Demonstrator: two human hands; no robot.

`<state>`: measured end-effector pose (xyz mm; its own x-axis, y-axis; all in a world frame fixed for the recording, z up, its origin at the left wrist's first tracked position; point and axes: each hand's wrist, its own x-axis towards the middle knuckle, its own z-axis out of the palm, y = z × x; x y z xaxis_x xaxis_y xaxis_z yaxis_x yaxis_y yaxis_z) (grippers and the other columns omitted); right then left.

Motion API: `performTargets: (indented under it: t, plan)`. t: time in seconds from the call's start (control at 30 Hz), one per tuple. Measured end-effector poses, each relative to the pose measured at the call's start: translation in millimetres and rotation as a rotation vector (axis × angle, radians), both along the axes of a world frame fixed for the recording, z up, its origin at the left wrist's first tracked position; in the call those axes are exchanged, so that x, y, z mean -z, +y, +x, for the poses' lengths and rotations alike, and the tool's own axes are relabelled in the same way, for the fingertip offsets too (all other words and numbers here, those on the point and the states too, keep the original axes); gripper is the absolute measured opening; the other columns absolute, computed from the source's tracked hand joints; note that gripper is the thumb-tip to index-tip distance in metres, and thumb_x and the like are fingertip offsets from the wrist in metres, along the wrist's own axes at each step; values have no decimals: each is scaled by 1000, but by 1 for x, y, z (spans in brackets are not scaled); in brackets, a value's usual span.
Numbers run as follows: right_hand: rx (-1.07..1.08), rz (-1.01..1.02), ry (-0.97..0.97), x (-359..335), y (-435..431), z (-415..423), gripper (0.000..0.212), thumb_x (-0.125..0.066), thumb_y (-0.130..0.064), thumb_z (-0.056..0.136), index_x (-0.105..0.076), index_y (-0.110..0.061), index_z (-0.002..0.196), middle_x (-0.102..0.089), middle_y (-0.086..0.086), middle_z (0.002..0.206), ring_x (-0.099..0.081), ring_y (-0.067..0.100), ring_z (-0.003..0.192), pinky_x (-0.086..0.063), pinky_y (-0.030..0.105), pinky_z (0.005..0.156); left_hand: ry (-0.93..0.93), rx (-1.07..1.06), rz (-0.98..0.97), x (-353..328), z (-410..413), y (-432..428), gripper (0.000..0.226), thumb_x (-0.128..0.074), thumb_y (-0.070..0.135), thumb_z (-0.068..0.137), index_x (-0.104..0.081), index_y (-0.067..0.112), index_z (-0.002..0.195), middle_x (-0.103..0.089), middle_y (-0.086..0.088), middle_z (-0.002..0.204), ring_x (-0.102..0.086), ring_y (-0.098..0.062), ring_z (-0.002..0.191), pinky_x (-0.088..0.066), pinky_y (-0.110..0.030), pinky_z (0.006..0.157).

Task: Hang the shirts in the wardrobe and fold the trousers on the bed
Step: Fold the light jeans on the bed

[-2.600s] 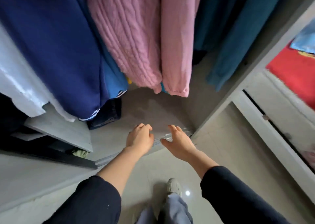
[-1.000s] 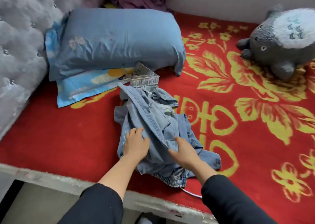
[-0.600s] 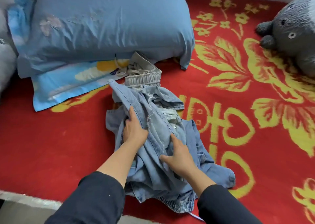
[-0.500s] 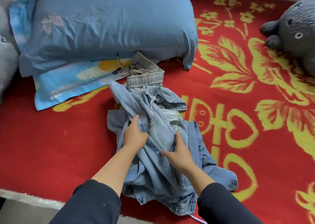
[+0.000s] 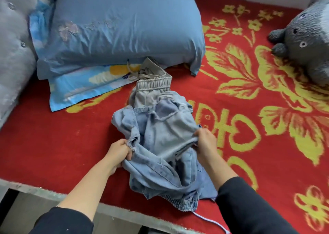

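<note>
The jeans (image 5: 165, 135) lie in a crumpled heap on the bed (image 5: 53, 144), near its front edge and roughly midway along it, on a red blanket with yellow flowers. The left hand (image 5: 118, 151) grips a frayed edge of the denim at the heap's left side, fingers curled round the cloth. The right hand (image 5: 206, 143) pinches a fold at the right side, thumb on top. The two hands are apart, with a pale panel of denim stretched between them and lifted a little off the rest of the heap. Both sleeves are dark. At the far end of the heap a paler elastic waistband (image 5: 153, 84) with a drawstring shows; whether it belongs to the same garment cannot be told. It touches the lower of two pillows, a printed one (image 5: 80, 86), and a plain blue pillow (image 5: 121, 29) lies on top of that. A grey tufted headboard (image 5: 12, 46) stands at the left. A grey plush (image 5: 306, 37) sits at the far right of the bed, well apart from the jeans. A gathered cuff lies at the near end of the heap, and a white cord (image 5: 210, 221) trails from it over the bed's edge.
</note>
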<state>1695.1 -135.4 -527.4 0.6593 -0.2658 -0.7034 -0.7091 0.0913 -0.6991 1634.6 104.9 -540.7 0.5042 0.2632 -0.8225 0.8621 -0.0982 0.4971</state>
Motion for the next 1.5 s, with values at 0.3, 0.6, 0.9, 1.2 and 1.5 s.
performTargets:
  t: [0.3, 0.6, 0.9, 1.2, 1.5]
  plan:
    - [469, 77, -6, -16, -116, -44, 45, -46, -15, 25, -18, -23, 59, -21, 0, 66, -14, 21, 65, -16, 34, 57, 262, 570, 36, -15, -28, -71, 5, -48, 12, 70, -51, 12, 75, -49, -8, 67, -49, -22, 54, -45, -23, 50]
    - [77, 95, 160, -56, -112, -82, 31, -40, -8, 44, -15, -26, 46, -8, -4, 56, -5, 17, 55, -6, 31, 55, -216, 480, 259, 10, -5, -134, 51, -50, 35, 93, -42, 14, 139, -45, -10, 142, -43, -27, 128, -33, -39, 105]
    - [245, -363, 428, -24, -181, -124, 11, -49, -9, 55, -55, -5, 63, -47, 14, 62, -46, 28, 57, -34, 30, 52, -320, 638, 7, 1, -2, -173, 26, -62, 18, 79, -64, 15, 106, -58, 5, 75, -52, -8, 66, -42, -25, 63]
    - [-907, -728, 13, 6, -140, -82, 82, -54, -4, 82, -23, -40, 149, -26, 1, 155, -29, 25, 139, -38, 38, 93, -337, 1082, -57, 7, -50, -190, 27, -68, 24, 79, -66, 25, 106, -55, 6, 68, -52, -12, 67, -38, -23, 61]
    - [-1381, -848, -306, 2, -115, -79, 23, -55, -10, 83, -40, -22, 95, -34, -5, 93, -47, 25, 107, -26, 42, 96, -241, 526, 239, 16, 21, -146, 19, -55, 21, 85, -71, 15, 77, -72, -5, 86, -66, -27, 86, -50, -34, 78]
